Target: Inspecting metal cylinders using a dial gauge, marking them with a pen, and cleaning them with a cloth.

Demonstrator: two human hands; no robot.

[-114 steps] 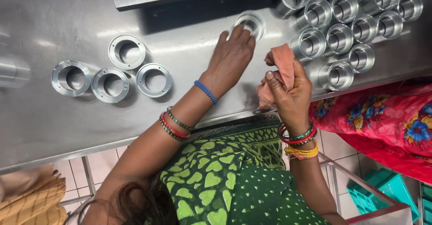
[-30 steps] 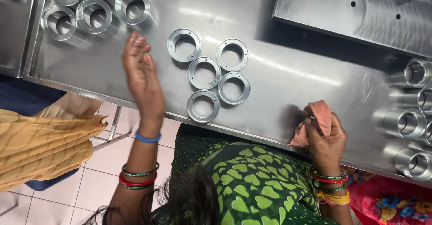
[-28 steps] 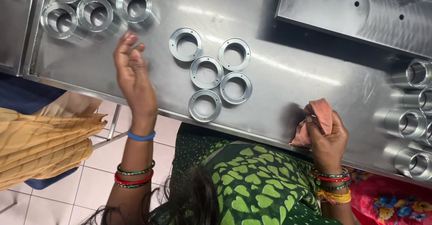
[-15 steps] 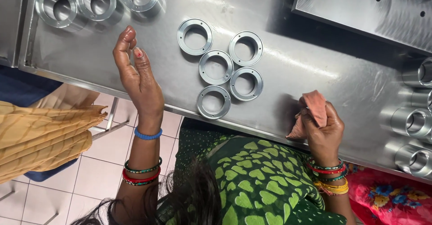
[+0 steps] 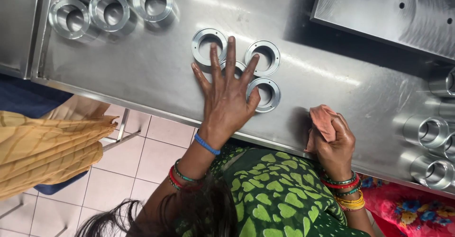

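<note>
Under our spread left hand [image 5: 228, 100], flat on the shiny steel table [image 5: 123, 71], one metal ring [image 5: 235, 68] is mostly hidden. Our right hand [image 5: 337, 144] squeezes a soft pink cloth [image 5: 323, 123].

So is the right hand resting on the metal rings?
No, the right hand grips a pink cloth; the left hand covers the rings.

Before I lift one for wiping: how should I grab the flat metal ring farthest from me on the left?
Pinch that ring by its far-left rim, reaching from above with the left hand. It lies flat, its bore is open, and that side is free of neighbouring rings.
</note>
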